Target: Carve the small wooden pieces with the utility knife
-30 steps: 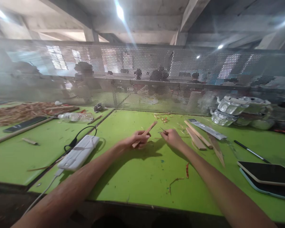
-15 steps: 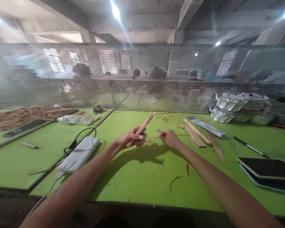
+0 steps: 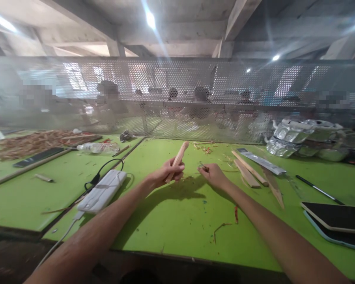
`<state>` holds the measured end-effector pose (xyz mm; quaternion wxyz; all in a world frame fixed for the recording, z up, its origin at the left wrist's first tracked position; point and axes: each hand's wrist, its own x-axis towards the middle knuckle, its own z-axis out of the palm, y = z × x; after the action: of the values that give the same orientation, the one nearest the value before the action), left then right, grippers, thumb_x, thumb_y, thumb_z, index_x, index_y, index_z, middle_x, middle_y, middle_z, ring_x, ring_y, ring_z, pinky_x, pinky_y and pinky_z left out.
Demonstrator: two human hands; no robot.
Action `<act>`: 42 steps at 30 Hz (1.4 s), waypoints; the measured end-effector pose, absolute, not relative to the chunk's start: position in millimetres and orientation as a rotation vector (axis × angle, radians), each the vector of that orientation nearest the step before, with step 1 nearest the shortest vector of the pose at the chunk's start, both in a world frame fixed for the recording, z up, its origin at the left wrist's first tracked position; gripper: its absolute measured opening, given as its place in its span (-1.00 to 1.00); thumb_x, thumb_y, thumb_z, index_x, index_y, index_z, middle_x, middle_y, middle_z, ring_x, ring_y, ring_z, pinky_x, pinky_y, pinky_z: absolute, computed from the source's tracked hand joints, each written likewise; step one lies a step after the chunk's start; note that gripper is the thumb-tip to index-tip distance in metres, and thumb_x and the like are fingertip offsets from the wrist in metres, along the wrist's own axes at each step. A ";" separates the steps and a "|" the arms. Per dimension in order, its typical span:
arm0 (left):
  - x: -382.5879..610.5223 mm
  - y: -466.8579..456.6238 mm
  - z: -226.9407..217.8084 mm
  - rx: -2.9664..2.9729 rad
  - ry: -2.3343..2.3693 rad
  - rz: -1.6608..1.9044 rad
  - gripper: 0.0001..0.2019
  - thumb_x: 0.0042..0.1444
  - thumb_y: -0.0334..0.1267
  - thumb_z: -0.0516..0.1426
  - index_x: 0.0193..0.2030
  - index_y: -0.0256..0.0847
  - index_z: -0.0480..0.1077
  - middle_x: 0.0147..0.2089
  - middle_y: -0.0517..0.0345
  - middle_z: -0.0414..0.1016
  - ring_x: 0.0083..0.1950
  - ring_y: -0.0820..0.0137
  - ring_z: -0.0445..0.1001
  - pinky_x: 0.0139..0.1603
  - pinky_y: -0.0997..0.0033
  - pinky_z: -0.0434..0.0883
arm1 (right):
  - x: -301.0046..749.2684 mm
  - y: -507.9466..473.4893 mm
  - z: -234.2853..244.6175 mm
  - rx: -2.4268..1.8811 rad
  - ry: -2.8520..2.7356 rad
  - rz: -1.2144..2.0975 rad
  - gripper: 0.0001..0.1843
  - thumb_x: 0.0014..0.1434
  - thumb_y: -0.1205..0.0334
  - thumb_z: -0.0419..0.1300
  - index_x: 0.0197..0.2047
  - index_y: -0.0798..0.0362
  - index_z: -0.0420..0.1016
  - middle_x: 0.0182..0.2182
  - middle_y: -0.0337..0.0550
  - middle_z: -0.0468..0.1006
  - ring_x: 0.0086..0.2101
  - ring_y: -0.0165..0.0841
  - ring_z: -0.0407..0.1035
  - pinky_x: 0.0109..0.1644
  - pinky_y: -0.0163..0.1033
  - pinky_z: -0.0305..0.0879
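Head view, watched from my remote post. Left hand (image 3: 170, 172) clamped on a wooden stick (image 3: 180, 155), pale and bare, its far end looking rounded; it slants up out of the fist, clear of the green tabletop (image 3: 171, 232). Right hand (image 3: 215, 176) closed on a thin, dark, pointed tool (image 3: 203, 165) (I can't make out whether blade or awl; too small). The tool sits just beside the stick, a gap between them.

Right of the hands I note a flat wooden slat (image 3: 246, 174), a longer narrow strip alongside, a tapering, sharp-ended wood piece (image 3: 273, 188) and a slim silvery packet (image 3: 262, 161), glossy. Farther right, crumpled-looking shiny silver pots (image 3: 284, 137), bunched together. Left side: smooth white oblong power bank (image 3: 103, 191), clear plastic bottle (image 3: 97, 148) on its side, curly heap of wood shavings (image 3: 38, 144). Behind everything, a grey perforated screen (image 3: 177, 98), dotted with round holes.
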<state>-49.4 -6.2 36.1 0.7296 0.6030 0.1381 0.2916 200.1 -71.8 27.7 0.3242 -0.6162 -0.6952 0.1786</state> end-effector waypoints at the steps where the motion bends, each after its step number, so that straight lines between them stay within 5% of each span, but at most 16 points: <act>1: -48.7 -6.4 36.1 1.310 0.343 0.670 -0.52 0.16 -0.15 0.44 0.02 -0.17 0.27 -0.33 0.34 0.36 -0.52 0.59 0.36 -0.55 0.57 0.37 | 200.1 -71.8 27.5 -1.612 -1.820 0.462 -0.44 0.43 0.06 0.18 -0.61 -0.07 0.18 -0.68 -0.36 0.18 -0.62 -0.43 0.04 -0.45 -0.25 0.04; 6: -45.0 -7.4 36.5 1.159 0.619 0.806 -0.76 0.48 -0.11 0.16 0.10 -0.23 0.35 -0.30 0.13 0.47 -0.46 0.49 0.47 -0.49 0.51 0.48 | 200.3 -72.2 23.8 -1.601 -1.761 0.492 -0.38 0.44 -0.16 0.18 -0.59 -0.06 0.22 -0.67 -0.35 0.22 -0.62 -0.43 0.05 -0.47 -0.25 0.06; 11: -42.0 -6.3 36.0 1.091 0.791 0.860 -0.89 0.41 -0.33 0.17 0.02 -0.26 0.45 -0.20 -0.07 0.57 -0.30 0.34 0.59 -0.35 0.40 0.61 | 200.5 -76.9 33.7 -1.430 -1.571 0.813 -0.31 0.36 -0.33 0.25 -0.60 -0.06 0.20 -0.66 -0.35 0.19 -0.61 -0.44 0.05 -0.52 -0.29 0.04; 21: -42.4 -3.5 34.9 1.261 0.689 0.935 -0.75 0.26 -0.53 0.27 0.02 -0.19 0.56 0.03 -0.03 0.65 0.06 0.27 0.62 0.07 0.23 0.61 | 189.8 -78.6 42.8 -1.330 -1.142 1.197 -0.73 0.42 0.05 0.29 -0.27 0.00 0.45 -0.57 -0.35 0.39 -0.64 -0.53 0.09 -0.63 -0.43 -0.06; 28: -39.5 -9.8 35.3 1.375 0.526 0.962 -0.78 -0.03 -0.35 0.51 -0.26 -0.22 0.63 0.13 0.02 0.50 -0.05 0.35 0.50 -0.23 0.40 0.57 | 174.1 -84.3 49.5 -1.271 -1.064 1.259 -0.84 0.48 0.15 0.16 0.00 0.04 0.46 -0.55 -0.23 0.58 -0.70 -0.53 -0.09 -0.66 -0.40 -0.18; 35: -28.8 -28.8 31.2 1.578 0.414 0.918 -0.75 -0.01 -0.13 0.52 -0.29 -0.21 0.68 0.15 0.04 0.31 0.13 0.20 0.47 0.15 -0.02 0.63 | 160.7 -87.5 47.9 -1.184 -1.045 1.269 -0.88 0.39 0.20 0.27 -0.05 0.04 0.54 -0.61 -0.41 0.36 -0.69 -0.55 -0.05 -0.66 -0.44 -0.10; 37: -28.2 -30.9 30.2 1.593 0.403 0.870 -0.78 0.03 -0.23 0.49 -0.20 -0.20 0.67 0.13 0.03 0.34 0.12 0.19 0.50 0.20 -0.05 0.60 | 161.1 -84.9 46.3 -1.248 -1.041 1.226 -0.86 0.34 0.21 0.32 -0.05 0.02 0.55 -0.56 -0.35 0.43 -0.67 -0.53 0.05 -0.66 -0.44 -0.05; 42: -32.5 -29.2 31.2 1.414 0.567 0.675 -0.48 0.18 -0.39 0.28 0.30 -0.20 0.43 0.00 -0.02 0.52 0.02 0.22 0.59 0.12 0.04 0.59 | 168.0 -81.9 48.2 -1.370 -1.112 0.742 -0.66 0.27 0.29 0.31 0.11 0.08 0.49 -0.29 -0.15 0.64 -0.41 -0.40 0.42 -0.41 -0.36 0.35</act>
<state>-32.5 -29.2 31.2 0.6725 0.6281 0.2519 0.2998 168.0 -81.9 48.2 0.5758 -0.5850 -0.4750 0.3171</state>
